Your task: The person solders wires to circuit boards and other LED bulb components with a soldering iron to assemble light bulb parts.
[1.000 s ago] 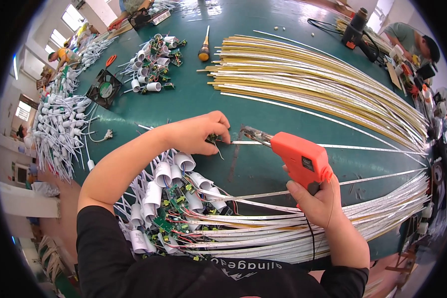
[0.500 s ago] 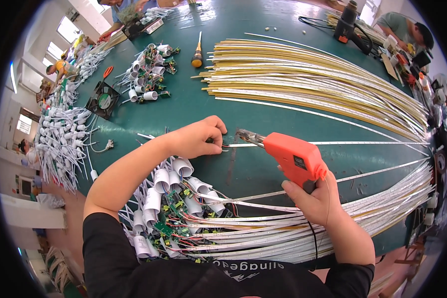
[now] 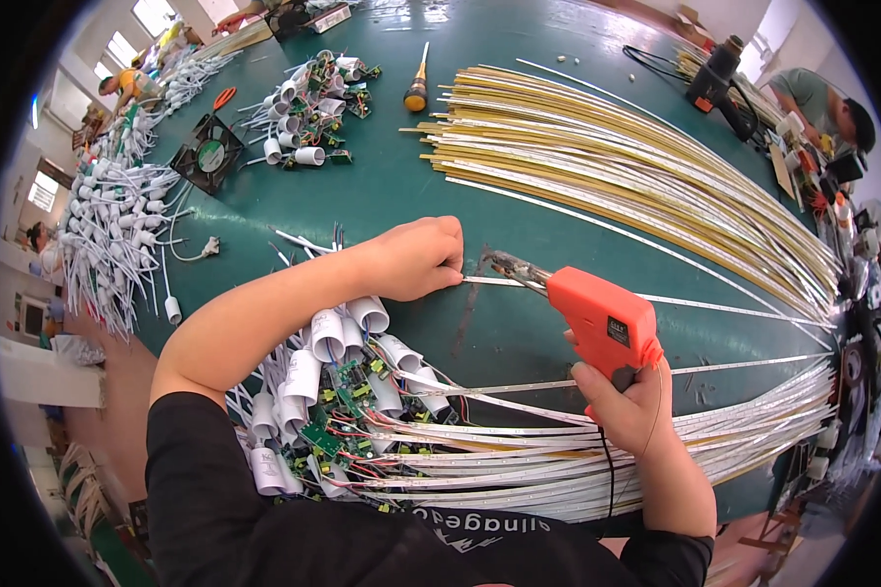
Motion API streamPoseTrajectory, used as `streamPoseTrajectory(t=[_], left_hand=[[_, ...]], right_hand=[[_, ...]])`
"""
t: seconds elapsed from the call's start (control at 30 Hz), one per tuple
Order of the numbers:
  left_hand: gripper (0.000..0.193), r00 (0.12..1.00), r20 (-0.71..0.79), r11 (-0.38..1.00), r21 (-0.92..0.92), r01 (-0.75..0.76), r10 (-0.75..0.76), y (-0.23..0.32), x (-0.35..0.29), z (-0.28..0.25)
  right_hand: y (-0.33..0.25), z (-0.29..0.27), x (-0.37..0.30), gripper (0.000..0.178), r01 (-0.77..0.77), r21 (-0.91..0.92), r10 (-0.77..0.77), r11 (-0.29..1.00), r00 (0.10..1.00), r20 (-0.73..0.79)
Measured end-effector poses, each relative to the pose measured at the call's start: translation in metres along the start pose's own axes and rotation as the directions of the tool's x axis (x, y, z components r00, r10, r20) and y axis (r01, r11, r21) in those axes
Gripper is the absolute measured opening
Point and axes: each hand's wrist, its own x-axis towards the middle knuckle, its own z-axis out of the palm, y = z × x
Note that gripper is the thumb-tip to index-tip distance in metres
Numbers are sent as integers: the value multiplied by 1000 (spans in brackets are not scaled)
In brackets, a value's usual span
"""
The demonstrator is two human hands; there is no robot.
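Observation:
My left hand (image 3: pixel 416 259) is closed in a pinch, its fingertips at the near end of a thin white LED strip (image 3: pixel 715 306). Whether a wire is also between those fingers is hidden. My right hand (image 3: pixel 636 416) is wrapped round the grip of a red soldering gun (image 3: pixel 607 318). The gun's metal tip (image 3: pixel 509 266) hovers close to the strip, a little right of my left fingertips. Below my left forearm lies a heap of white lamp caps (image 3: pixel 303 377) with green circuit boards (image 3: pixel 323 435). Thin wires join several boards to a bundle of LED strips (image 3: pixel 558 465).
A large bundle of yellow and white strips (image 3: pixel 617 147) lies beyond my hands. Farther off are a screwdriver (image 3: pixel 417 88), more caps with boards (image 3: pixel 308 112), a black fan (image 3: pixel 208 155) and a heat gun (image 3: pixel 719 78). Many corded white caps (image 3: pixel 117 235) pile up leftward. A co-worker (image 3: pixel 812 103) bends at far right.
My left hand has shifted slightly right and up, its fingertips now at the strip's end. The soldering gun has moved a little right with my right hand. The view has shifted slightly.

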Motion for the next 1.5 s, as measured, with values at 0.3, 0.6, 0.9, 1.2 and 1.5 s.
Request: streamPoseTrajectory(t=[0.3, 0.6, 0.9, 1.2, 1.5], left_hand=[[13, 990, 115, 996, 62, 71, -78, 0, 9, -4], [13, 988, 129, 996, 39, 84, -89, 1, 11, -6], [13, 983, 136, 992, 49, 114, -120, 5, 12, -8], [12, 980, 156, 989, 94, 114, -127, 4, 12, -8], [12, 978, 161, 989, 88, 120, -133, 4, 13, -9]], right_hand=[[-2, 1, 2, 43, -14, -39, 15, 999, 999, 40], [2, 6, 4, 46, -91, -55, 95, 994, 992, 88], [3, 7, 3, 43, -70, -54, 75, 996, 994, 78], [-4, 4, 2, 38, -52, -169, 68, 984, 994, 86], [-8, -2, 2, 44, -20, 26, 19, 999, 999, 40]])
